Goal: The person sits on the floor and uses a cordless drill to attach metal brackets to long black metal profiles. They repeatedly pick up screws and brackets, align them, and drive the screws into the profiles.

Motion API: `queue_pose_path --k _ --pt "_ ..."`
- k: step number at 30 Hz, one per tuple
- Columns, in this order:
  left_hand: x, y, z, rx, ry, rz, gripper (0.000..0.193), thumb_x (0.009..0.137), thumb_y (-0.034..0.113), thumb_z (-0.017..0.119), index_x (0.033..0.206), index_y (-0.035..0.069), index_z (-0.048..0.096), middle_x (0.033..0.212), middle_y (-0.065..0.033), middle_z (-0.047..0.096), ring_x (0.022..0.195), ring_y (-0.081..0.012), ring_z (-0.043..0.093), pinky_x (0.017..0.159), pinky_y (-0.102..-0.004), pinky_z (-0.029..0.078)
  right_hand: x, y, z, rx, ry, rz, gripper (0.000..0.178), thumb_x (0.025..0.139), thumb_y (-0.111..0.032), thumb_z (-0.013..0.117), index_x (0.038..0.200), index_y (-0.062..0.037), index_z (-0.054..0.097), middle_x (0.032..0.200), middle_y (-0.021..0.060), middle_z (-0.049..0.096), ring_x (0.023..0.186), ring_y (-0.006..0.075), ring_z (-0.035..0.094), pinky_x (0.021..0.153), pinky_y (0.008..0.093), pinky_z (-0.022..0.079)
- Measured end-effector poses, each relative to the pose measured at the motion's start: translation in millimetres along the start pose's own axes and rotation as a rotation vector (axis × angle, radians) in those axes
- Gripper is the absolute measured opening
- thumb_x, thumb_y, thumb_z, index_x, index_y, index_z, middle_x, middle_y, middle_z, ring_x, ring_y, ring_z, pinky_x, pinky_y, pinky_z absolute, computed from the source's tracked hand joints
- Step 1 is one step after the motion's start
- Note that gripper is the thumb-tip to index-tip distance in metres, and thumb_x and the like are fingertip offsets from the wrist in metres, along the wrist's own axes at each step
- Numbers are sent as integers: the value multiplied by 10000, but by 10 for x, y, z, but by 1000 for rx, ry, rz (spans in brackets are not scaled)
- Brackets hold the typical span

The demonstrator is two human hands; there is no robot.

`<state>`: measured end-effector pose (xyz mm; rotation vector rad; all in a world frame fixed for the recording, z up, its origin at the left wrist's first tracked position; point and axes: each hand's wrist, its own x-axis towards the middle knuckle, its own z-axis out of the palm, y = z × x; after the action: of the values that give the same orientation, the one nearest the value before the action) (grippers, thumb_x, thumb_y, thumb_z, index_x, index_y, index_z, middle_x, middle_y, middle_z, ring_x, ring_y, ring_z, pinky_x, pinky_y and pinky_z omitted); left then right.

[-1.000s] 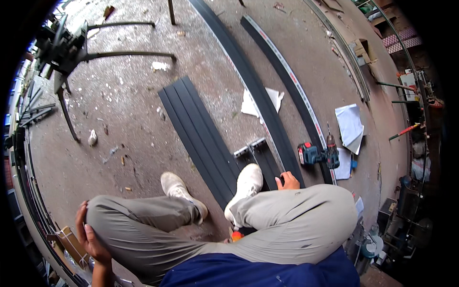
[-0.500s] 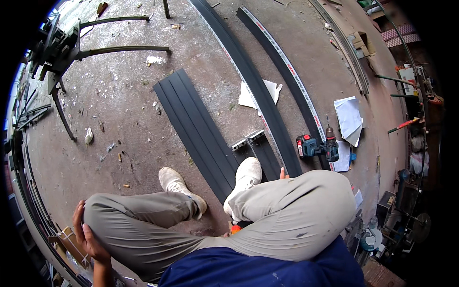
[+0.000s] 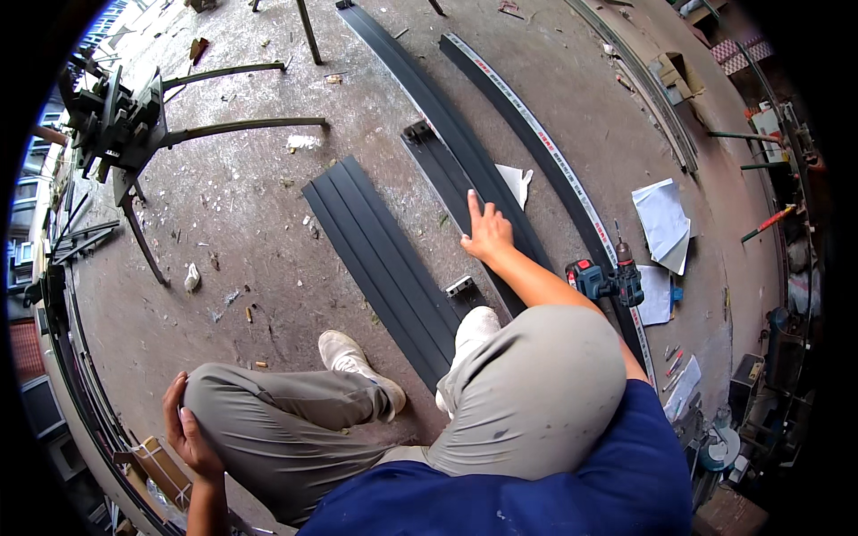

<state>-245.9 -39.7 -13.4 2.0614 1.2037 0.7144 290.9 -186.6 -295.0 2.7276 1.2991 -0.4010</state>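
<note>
"What are the hands doing?"

"The right hand (image 3: 490, 232) reaches past the right knee (image 3: 576, 353), palm down and partly open. Its index finger points forward and the other fingers bend. It lies over the edge where a long dark profile (image 3: 438, 94) meets a shorter dark profile (image 3: 433, 170) on its left. I cannot tell whether it grips either one or only touches."

"And the left?"

"The left hand (image 3: 189, 433) rests on the left knee (image 3: 212, 384), fingers loosely curved around it, holding nothing else."

"What lies around them?"

"A broad ribbed grey panel (image 3: 380, 259) slants across the floor (image 3: 259, 214), left of the two profiles. To their right is a curved-looking dark strip (image 3: 536, 138) with a white printed edge; a blue-and-black cordless drill (image 3: 608, 280) is at its near end, white papers (image 3: 661, 223) beyond."

"The room?"

"A stained, littered workshop floor. A dark metal stand (image 3: 143, 134) with long legs is at upper left, and tools and clutter crowd the right side."
</note>
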Motion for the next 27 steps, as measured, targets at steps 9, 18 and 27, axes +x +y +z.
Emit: queue_pose_path --k 9,18,27 --pt "-99 -162 -76 -52 64 -64 468 977 167 386 1333 -71 574 1377 -212 583 1302 -305 526 1145 -414 349 -1488 661 497 75 182 -113 516 741 -289 810 1117 -26 573 1136 174 536 1069 370 543 850 486 477" --pt "-80 -40 -87 22 19 -25 459 967 179 406 1305 -78 581 1364 -233 582 1319 -332 513 1162 -439 325 -2500 1049 687 78 -304 227 469 728 -311 817 999 -46 540 934 182 632 886 395 640 745 531 502" --pt "-145 34 -117 18 43 -18 449 969 179 416 1291 -83 587 1356 -231 585 1312 -331 517 1163 -435 326 -715 611 553 65 0 -67 492 774 -391 760 1045 -40 545 876 196 694 829 395 704 741 525 555"
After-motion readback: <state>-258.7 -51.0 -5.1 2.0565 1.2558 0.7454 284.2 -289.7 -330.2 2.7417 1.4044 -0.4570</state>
